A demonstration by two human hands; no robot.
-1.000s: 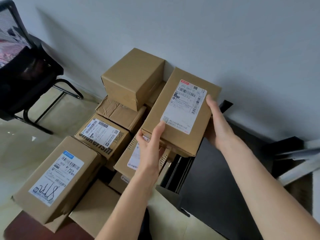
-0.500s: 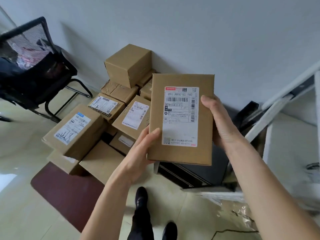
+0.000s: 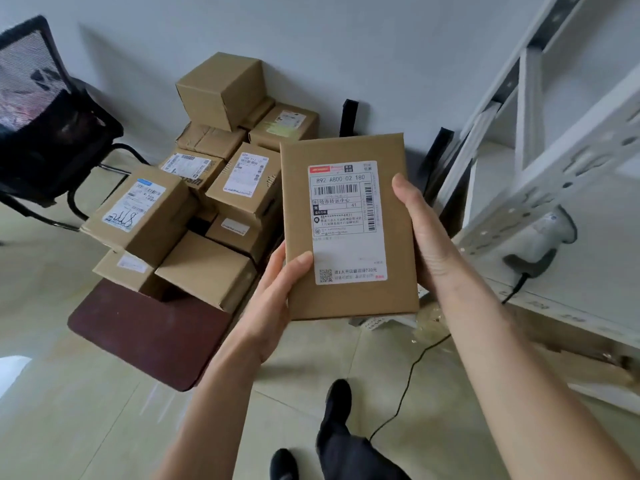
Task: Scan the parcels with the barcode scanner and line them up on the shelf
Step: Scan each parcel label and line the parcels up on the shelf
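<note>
Lifted clear of the pile, the parcel (image 3: 346,226) stands upright, gripped by both hands (image 3: 277,292) (image 3: 424,237) at its edges.

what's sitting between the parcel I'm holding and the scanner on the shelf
Only your right hand, gripping the held parcel at its right edge; past it a bare gap reaches the scanner on the white shelf, in the head view.

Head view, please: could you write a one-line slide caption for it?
Both hands, left hand and right hand, hold a labelled parcel upright, barcode scanner resting on the white shelf.
</note>
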